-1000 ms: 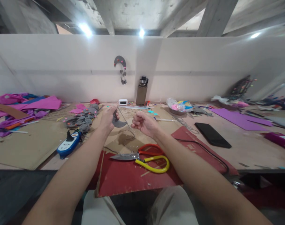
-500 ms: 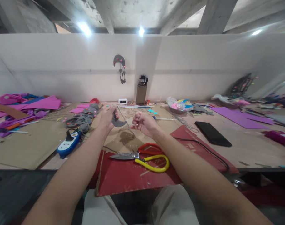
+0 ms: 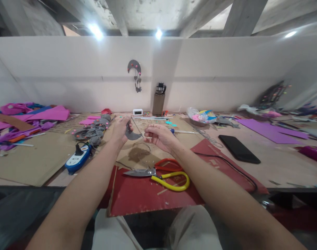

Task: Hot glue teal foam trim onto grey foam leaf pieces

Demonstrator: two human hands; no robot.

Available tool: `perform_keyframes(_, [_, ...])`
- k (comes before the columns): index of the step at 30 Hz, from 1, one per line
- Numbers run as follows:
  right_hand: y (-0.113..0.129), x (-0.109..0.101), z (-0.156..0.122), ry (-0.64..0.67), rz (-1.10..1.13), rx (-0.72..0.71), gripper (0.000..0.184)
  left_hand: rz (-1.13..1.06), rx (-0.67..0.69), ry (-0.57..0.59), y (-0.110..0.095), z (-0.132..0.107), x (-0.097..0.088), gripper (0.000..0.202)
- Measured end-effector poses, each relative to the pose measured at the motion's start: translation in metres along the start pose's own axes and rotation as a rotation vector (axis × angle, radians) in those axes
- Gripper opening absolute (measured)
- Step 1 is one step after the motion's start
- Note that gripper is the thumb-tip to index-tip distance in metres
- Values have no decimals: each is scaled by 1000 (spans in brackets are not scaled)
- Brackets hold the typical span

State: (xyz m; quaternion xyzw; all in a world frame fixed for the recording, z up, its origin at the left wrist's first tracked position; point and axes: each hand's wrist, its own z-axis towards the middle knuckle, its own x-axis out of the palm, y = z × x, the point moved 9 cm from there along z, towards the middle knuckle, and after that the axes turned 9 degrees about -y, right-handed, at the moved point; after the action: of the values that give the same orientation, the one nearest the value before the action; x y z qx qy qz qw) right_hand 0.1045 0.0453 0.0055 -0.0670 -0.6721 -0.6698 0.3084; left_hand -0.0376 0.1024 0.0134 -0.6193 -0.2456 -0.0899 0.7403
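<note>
My left hand [image 3: 121, 129] is raised over the table, pinching a grey crescent-shaped felt piece [image 3: 132, 134]. A thin thread [image 3: 138, 129] runs from that piece toward my right hand [image 3: 159, 136], whose fingers are curled in a pinch; what they pinch is too small to name. Below both hands, scissors [image 3: 158, 173] with one red and one yellow handle lie on a red cardboard sheet [image 3: 137, 198].
A blue-and-white power strip [image 3: 78, 159] lies left, beside a heap of grey felt pieces [image 3: 96, 129]. Pink and purple sheets [image 3: 30, 118] are piled far left. A black phone [image 3: 239, 149] lies right, a bottle [image 3: 158, 100] and a small clock [image 3: 138, 112] stand at the wall.
My right hand has loosened from a tight fist into a pinch and shifted slightly left toward the felt piece. My left hand has stayed almost still.
</note>
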Motion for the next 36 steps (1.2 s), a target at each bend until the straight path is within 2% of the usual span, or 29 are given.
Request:
perform_keyframes(7, [-3,17,-7,147,142,103,17,-12,5,-9,0,0,-1,20])
perform_keyframes(16, [-2,10,-4,64,39,52,33,-22,1,-8,2,2,-2,19])
perform_keyframes(19, [0,1,3,11,-159,-82,35,-7,3,-1,2,2,-1,19])
perform_keyframes(23, [8,-11,7,-158,-517,-325,11,57,77,31,-4,-4,4,18])
perform_keyframes(24, [11,-13,6,-199,-564,-374,13,90,114,44,-7,-7,6,18])
perform_keyframes(26, [16,-16,3,-265,-590,-447,20,177,197,73,-12,-14,13,17])
perform_keyframes(29, [24,-18,-2,-323,-541,-528,19,277,281,111,-15,-25,23,20])
perform_keyframes(33, [38,-17,-11,-362,-523,-664,17,287,253,159,-11,-35,34,21])
perform_keyframes(36, [45,-13,-17,-374,-591,-734,18,276,216,193,-9,-41,40,23])
